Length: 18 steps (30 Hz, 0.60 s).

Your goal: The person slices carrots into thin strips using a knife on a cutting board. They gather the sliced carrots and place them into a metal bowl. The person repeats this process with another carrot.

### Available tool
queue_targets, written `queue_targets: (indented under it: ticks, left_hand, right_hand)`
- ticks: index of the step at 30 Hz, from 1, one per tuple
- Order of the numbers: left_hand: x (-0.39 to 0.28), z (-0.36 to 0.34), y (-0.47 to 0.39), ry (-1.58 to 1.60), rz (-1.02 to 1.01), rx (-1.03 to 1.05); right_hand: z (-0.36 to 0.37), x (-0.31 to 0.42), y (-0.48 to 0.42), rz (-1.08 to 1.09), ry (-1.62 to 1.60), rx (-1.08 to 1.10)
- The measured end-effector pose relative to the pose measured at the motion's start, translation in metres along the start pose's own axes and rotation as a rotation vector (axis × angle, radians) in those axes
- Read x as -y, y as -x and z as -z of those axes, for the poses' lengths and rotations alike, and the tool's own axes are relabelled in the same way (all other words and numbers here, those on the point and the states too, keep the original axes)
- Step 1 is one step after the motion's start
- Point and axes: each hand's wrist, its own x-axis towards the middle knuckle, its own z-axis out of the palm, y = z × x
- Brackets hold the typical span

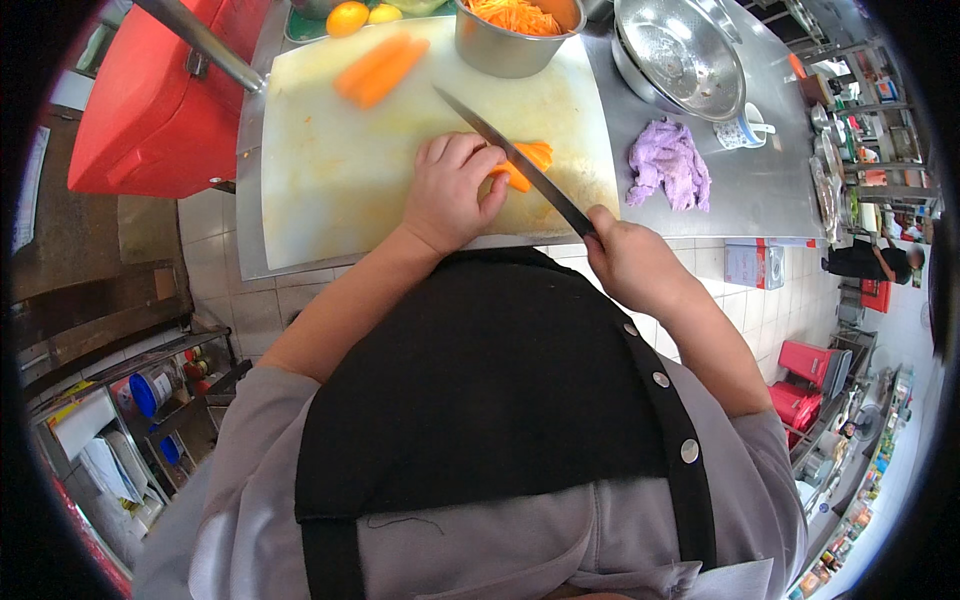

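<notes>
My right hand (634, 259) grips the handle of a long kitchen knife (517, 154), whose blade slants up and left across a white cutting board (322, 195). Under and beside the blade lie cut carrot slices (534, 155). My left hand (457, 184) rests on the board just left of the blade, fingers curled against the carrot; part of that piece is hidden by the hand and knife. Farther up the board lie peeled carrot pieces (381, 67), side by side. A steel pot (506, 56) holding shredded carrot (517, 16) stands at the board's far edge.
Right of the board are a crumpled purple cloth (669, 165), a perforated steel colander (679, 56) and a patterned cup with a white spoon (739, 129). A red cooler box (165, 97) and a metal pole (206, 46) flank the left side. Another person (862, 261) stands far right.
</notes>
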Motion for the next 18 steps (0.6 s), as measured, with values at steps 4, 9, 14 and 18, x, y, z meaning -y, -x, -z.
queue_targets:
  ticks: [4,9,14,18]
  left_hand:
    - [0.0,0.001,0.0,-0.01,0.0,-0.005]
    - [0.0,0.0,0.0,0.011,0.004,0.0]
    - [-0.002,0.003,-0.002,0.013,-0.01,0.008]
    - [-0.002,-0.001,-0.001,0.036,-0.011,-0.015]
  right_hand:
    - [0.021,-0.004,0.031,-0.047,0.044,0.126]
    - [0.024,-0.008,0.054,-0.097,0.037,0.195]
    - [0.003,-0.004,0.032,-0.133,0.006,0.188]
    - [-0.038,-0.009,-0.015,-0.113,-0.017,0.132]
